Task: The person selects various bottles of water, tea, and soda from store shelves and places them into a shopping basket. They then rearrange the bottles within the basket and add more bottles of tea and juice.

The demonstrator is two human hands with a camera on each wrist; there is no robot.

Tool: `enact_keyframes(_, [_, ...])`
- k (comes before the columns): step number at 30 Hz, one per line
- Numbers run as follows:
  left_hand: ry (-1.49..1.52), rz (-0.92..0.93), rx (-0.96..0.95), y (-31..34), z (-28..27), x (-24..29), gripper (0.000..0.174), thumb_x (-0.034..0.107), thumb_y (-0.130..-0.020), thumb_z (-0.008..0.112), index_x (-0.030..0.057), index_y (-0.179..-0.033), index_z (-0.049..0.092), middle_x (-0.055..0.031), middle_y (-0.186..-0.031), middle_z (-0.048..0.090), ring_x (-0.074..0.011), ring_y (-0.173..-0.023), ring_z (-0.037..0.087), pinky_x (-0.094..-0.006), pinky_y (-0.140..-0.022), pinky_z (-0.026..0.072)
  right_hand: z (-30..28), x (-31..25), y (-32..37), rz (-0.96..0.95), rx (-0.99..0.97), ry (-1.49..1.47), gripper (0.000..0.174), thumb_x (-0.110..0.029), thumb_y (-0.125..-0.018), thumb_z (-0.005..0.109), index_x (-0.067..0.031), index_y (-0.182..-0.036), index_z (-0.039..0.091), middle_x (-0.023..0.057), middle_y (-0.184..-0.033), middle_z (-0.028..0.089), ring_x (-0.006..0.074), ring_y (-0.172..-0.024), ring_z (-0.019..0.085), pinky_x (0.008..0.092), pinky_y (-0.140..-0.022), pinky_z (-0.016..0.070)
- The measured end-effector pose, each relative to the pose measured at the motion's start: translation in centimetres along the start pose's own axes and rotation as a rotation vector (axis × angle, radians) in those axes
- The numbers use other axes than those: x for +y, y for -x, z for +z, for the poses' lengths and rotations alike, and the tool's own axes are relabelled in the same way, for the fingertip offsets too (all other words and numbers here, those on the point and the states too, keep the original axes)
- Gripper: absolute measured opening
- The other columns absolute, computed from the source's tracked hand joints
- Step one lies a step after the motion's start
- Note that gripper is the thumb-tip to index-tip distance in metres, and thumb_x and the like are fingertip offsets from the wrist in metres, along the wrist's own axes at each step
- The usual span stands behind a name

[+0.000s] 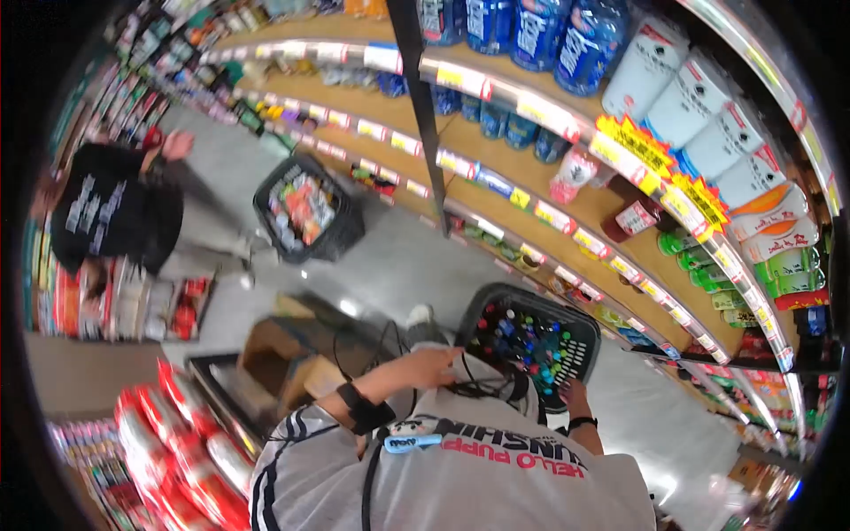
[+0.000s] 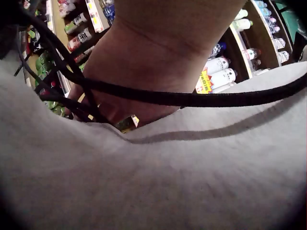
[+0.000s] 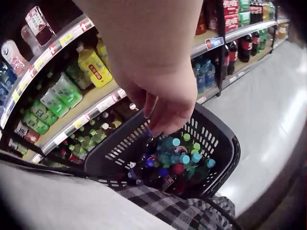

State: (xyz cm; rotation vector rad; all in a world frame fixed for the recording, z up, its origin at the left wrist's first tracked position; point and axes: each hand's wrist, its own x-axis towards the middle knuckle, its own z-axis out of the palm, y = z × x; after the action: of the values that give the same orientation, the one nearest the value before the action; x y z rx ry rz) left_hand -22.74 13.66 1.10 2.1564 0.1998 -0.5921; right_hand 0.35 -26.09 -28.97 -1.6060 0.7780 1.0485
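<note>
In the head view my left hand [image 1: 434,367] lies across the front of my body beside dark cords; its fingertips are unclear. The left wrist view shows that hand [image 2: 139,76] partly behind a black cord [image 2: 192,99] and pale cloth, fingers mostly hidden. My right hand [image 1: 575,396] is at the side of a black basket [image 1: 582,354]. Seen from the right wrist, this hand [image 3: 168,103] reaches down over the basket [image 3: 223,132] with bent fingers, tips close to a dark bottle; whether they grip it is unclear. Bottles with blue, green and red caps [image 3: 178,169] fill the basket.
Shelves with blue bottles [image 1: 589,44] and yellow bottles [image 3: 93,66] run along one side. Another filled basket [image 1: 332,234] stands on the floor, near a person in a black shirt [image 1: 115,208]. Cardboard boxes [image 1: 270,354] and red-and-white packs [image 1: 177,442] are at the lower left.
</note>
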Motion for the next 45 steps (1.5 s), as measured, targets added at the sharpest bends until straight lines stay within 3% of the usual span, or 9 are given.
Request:
enact_keyframes(6, [0.114, 0.045, -0.23, 0.5, -13.0, -9.3, 0.046, 0.032, -0.074, 0.052, 0.0033, -0.109, 0.045, -0.017, -0.095, 0.056, -0.0307, -0.089, 0.054, -0.0371, -0.075, 0.0425, 16.7, 3.4, 7.8, 0.159, -0.149, -0.06, 0.022, -0.028, -0.079, 0.049, -0.0126, -0.095, 0.054, 0.0083, -0.093, 0.057, 0.0251, -0.067, 0.057, 0.0376, -0.059, 0.0475])
enact_keyframes(12, [0.082, -0.023, -0.054, 2.8, -18.4, -14.0, 0.04, 0.032, -0.075, 0.051, 0.0045, -0.104, 0.047, -0.0149, -0.091, 0.057, -0.03, -0.085, 0.055, -0.0375, -0.072, 0.0424, 33.8, -3.5, 7.7, -0.52, -0.665, 0.522, 0.022, -0.02, -0.083, 0.047, -0.0096, -0.101, 0.052, 0.0044, -0.087, 0.059, 0.0148, -0.069, 0.057, 0.025, -0.06, 0.0453])
enact_keyframes(14, [0.01, -0.006, -0.048, 3.1, -18.4, -15.3, 0.04, 0.033, -0.075, 0.051, 0.0051, -0.103, 0.048, -0.0147, -0.09, 0.057, -0.0308, -0.084, 0.055, -0.0385, -0.072, 0.0424, 38.0, -8.1, 12.8, -0.577, -0.515, 0.489, 0.022, -0.018, -0.082, 0.047, -0.0078, -0.1, 0.053, 0.0043, -0.082, 0.059, 0.0127, -0.068, 0.057, 0.0235, -0.057, 0.0442])
enact_keyframes(18, [-0.078, 0.05, 0.017, 3.9, -18.6, -15.1, 0.039, 0.033, -0.075, 0.051, 0.0064, -0.104, 0.047, -0.0152, -0.091, 0.056, -0.0324, -0.085, 0.054, -0.0405, -0.07, 0.0425, 38.5, -8.6, 12.3, -0.53, -0.428, 0.422, 0.021, -0.017, -0.08, 0.049, -0.0054, -0.097, 0.053, 0.0046, -0.08, 0.059, 0.0127, -0.067, 0.056, 0.0234, -0.054, 0.0432])
enact_keyframes(25, [0.004, -0.115, 0.185, 6.8, -20.0, -13.9, 0.044, 0.033, -0.078, 0.05, 0.0087, -0.114, 0.045, -0.016, -0.106, 0.053, -0.0316, -0.096, 0.05, -0.0365, -0.08, 0.0402, 30.4, -3.6, 11.1, -0.004, -0.271, 0.31, 0.02, -0.02, -0.079, 0.048, -0.0045, -0.089, 0.053, 0.0089, -0.081, 0.059, 0.0216, -0.074, 0.059, 0.0272, -0.061, 0.0461])
enact_keyframes(28, [0.211, -0.245, 0.416, 10.4, -20.4, -15.2, 0.043, 0.03, -0.078, 0.051, 0.0092, -0.114, 0.044, -0.0155, -0.103, 0.054, -0.0314, -0.092, 0.052, -0.0355, -0.079, 0.0413, 24.0, -0.1, 2.8, -0.429, -0.755, 0.536, 0.019, -0.022, -0.079, 0.047, -0.0056, -0.087, 0.052, 0.0101, -0.086, 0.058, 0.0236, -0.081, 0.059, 0.03, -0.064, 0.046])
enact_keyframes(32, [0.261, -0.387, 0.58, 14.5, -21.7, -17.6, 0.039, 0.023, -0.08, 0.052, 0.0066, -0.115, 0.043, -0.016, -0.097, 0.056, -0.0277, -0.083, 0.056, -0.0332, -0.073, 0.0436, 27.1, -5.6, 3.2, 0.105, -0.429, 0.189, 0.021, -0.026, -0.079, 0.046, -0.0061, -0.085, 0.052, 0.0069, -0.079, 0.056, 0.0194, -0.065, 0.055, 0.0298, -0.057, 0.0451])
enact_keyframes(40, [0.245, -0.462, 0.723, 21.0, -26.7, -22.4, 0.039, 0.023, -0.079, 0.052, 0.0081, -0.115, 0.043, -0.0159, -0.097, 0.056, -0.0291, -0.089, 0.055, -0.035, -0.076, 0.0431, 43.8, -16.2, 5.5, -0.32, -0.252, 0.566, 0.026, -0.033, -0.075, 0.05, -0.0106, -0.088, 0.054, 0.0043, -0.082, 0.059, 0.0138, -0.072, 0.054, 0.0322, -0.068, 0.041])
enact_keyframes(45, [0.028, -0.473, 0.745, 25.7, -32.2, -26.3, 0.044, 0.024, -0.078, 0.053, 0.0091, -0.117, 0.04, -0.0171, -0.103, 0.054, -0.0327, -0.095, 0.051, -0.0393, -0.08, 0.0407, 56.5, -19.0, 6.0, -0.583, -0.239, 0.641, 0.02, -0.025, -0.078, 0.049, -0.0079, -0.087, 0.056, 0.0047, -0.077, 0.058, 0.0118, -0.068, 0.053, 0.0246, -0.057, 0.041])
